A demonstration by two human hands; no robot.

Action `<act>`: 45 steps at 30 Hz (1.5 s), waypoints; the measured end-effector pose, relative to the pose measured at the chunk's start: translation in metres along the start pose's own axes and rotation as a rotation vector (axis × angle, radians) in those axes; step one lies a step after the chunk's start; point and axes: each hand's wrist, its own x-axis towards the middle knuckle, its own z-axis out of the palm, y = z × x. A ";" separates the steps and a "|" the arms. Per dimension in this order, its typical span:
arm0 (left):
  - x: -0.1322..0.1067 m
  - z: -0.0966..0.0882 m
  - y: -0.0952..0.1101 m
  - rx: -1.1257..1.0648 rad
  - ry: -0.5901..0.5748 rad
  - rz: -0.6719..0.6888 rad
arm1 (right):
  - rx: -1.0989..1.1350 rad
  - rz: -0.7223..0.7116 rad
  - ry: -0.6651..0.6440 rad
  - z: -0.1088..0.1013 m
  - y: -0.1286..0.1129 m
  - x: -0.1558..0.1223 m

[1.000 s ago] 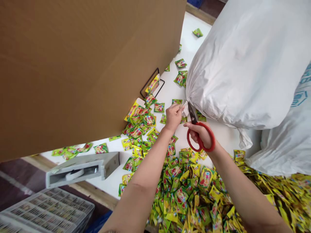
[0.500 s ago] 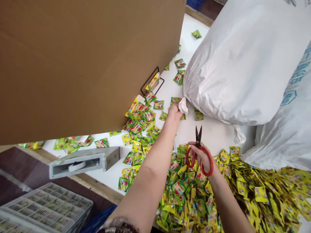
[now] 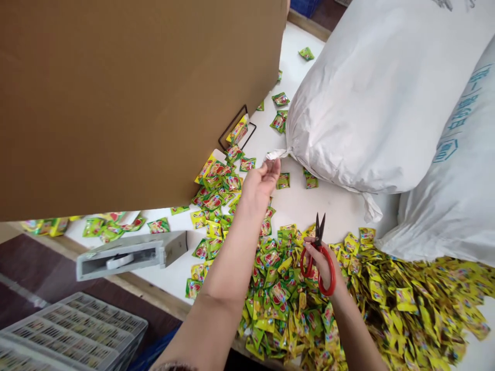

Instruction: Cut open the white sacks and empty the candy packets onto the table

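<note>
Since a second ago the right hand has drawn back from the bulging white woven sack, and the left hand has released its tied corner. On the white bench, a large brown cardboard box fills the far left and the sack the far right. Above the green-and-yellow foil sachets heaped at the near edge, right fingers grip red-handled steel scissors. Left fingers hang loosely open just beside the corner.
</note>
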 end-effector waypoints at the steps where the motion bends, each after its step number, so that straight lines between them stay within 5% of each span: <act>1: -0.005 0.003 0.000 0.028 -0.015 0.081 | -0.009 0.006 0.009 -0.002 0.002 -0.002; 5: -0.015 0.020 -0.005 0.285 -0.075 0.535 | -0.026 0.030 -0.008 -0.009 0.008 -0.006; 10: 0.043 0.007 0.008 0.806 0.051 0.818 | -0.047 0.031 0.024 -0.016 0.017 -0.004; 13: 0.066 -0.017 0.001 1.192 -0.092 0.758 | -0.038 0.025 0.037 -0.017 0.022 -0.004; 15: 0.059 -0.032 -0.017 1.240 -0.248 0.610 | 0.000 0.032 0.037 -0.018 0.024 -0.007; 20: 0.001 -0.049 -0.063 0.811 -0.343 0.226 | 0.047 0.021 0.024 -0.019 0.032 -0.022; 25: -0.028 -0.064 -0.069 0.701 -0.355 0.231 | 0.021 -0.022 -0.029 -0.024 0.029 -0.034; 29: -0.017 -0.071 -0.057 0.781 -0.367 0.256 | -0.237 -0.161 -0.094 -0.025 -0.010 -0.012; 38: -0.021 -0.072 -0.045 0.946 -0.408 0.274 | -0.799 -0.296 -0.287 0.006 -0.142 0.106; 45: -0.026 -0.078 -0.060 1.130 -0.375 0.489 | -1.072 -0.151 -0.266 0.030 -0.189 0.127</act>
